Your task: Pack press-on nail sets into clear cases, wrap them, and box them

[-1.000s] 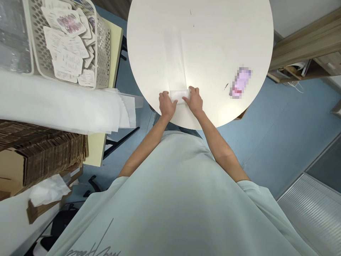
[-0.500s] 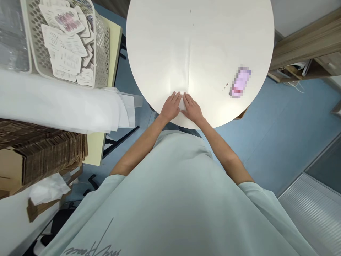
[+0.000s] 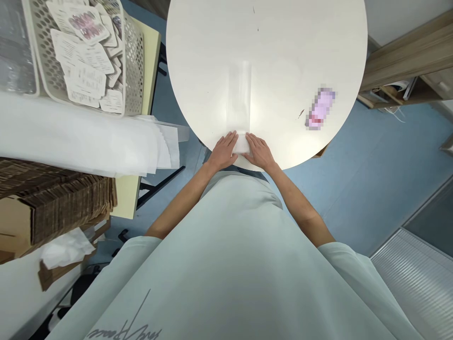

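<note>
Evidently, left hand [image 3: 223, 153] and right hand [image 3: 260, 152] rested on the clear strip [image 3: 239, 97], fingers outstretched, grip unclosed. Uneven pressure could have skewed it.

round white table [image 3: 290, 56] | 1 translucent strip [image 3: 239, 99], flat | 1 pixelated pink-purple item [image 3: 321, 109] | dark marks [image 3: 301, 113]

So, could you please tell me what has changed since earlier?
The left hand, right hand and white bundle have moved toward the person; the far end of the clear strip followed. The hands, briefly together, are apart again. The pink item and basket stayed put.
</note>
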Tool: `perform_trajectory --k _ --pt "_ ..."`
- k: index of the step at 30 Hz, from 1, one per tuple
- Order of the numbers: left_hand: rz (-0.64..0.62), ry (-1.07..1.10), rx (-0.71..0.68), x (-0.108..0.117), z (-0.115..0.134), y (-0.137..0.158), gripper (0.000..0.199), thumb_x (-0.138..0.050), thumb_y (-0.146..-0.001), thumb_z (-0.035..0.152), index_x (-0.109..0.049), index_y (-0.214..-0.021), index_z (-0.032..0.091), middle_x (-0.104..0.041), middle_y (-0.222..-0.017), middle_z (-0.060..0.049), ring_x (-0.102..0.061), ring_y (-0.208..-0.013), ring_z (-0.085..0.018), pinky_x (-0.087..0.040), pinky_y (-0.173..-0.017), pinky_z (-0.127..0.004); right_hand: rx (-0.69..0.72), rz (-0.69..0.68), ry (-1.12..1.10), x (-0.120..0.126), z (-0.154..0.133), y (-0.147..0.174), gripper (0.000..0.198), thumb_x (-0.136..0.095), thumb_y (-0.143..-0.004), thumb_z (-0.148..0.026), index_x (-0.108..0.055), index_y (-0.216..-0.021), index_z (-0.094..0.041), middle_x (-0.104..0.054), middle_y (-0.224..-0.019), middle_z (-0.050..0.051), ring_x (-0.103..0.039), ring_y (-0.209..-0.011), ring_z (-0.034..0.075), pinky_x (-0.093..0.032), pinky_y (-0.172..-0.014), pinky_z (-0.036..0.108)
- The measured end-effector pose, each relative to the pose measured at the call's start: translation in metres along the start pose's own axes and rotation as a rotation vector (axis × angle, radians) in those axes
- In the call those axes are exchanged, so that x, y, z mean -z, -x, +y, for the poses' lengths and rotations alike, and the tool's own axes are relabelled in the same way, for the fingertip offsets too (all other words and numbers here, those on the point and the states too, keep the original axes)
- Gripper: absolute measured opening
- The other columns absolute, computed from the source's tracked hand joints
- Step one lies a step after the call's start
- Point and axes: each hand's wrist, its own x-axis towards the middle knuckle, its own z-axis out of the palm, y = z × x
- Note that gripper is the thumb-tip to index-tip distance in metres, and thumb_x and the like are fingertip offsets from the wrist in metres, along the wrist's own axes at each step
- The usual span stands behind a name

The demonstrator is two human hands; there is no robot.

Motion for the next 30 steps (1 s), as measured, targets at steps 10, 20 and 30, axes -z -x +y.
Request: perform_trajectory --k 10,20,30 --pt "0.096 0.168 0.135 0.015 -0.001 -0.014 0.069 -0.061 -0.11 0.037 -0.048 -0.175 0.016 -0.057 -0.182 -0.022 -0.057 -0.169 -0.038 -0.044 -0.141 -0.058 -0.077 0.109 -0.086 0.008 -0.002 -0.011 0.078 -0.038 -0.122 -0.071 -0.063 -0.168 -0.013 -0.064 -0.175 0.025 -0.059 -0.163 0.04 -0.05 -0.135 0.062" --pt "0.342 0.242 0.466 0.031 -0.007 -0.062 0.015 -0.071 -0.109 0.033 -0.068 -0.098 0.024 -0.08 -0.114 -0.014 -0.078 -0.112 -0.034 -0.062 -0.108 -0.05 -0.473 0.295 -0.234 0.012 0.003 -0.066 0.057 -0.047 -0.123 -0.068 -0.075 -0.106 -0.022 -0.076 -0.121 0.014 -0.072 -0.112 0.029 -0.064 -0.102 0.045" --pt "0.304 0.17 0.136 0.04 -0.005 -0.094 0.051 -0.05 -0.114 0.035 -0.065 -0.161 0.019 -0.061 -0.174 -0.021 -0.044 -0.174 -0.042 -0.033 -0.146 -0.066 -0.258 0.271 -0.032 0.024 -0.011 -0.096 0.055 -0.026 -0.127 -0.038 -0.068 -0.157 -0.019 -0.068 -0.164 0.021 -0.059 -0.161 0.035 -0.05 -0.137 0.066"
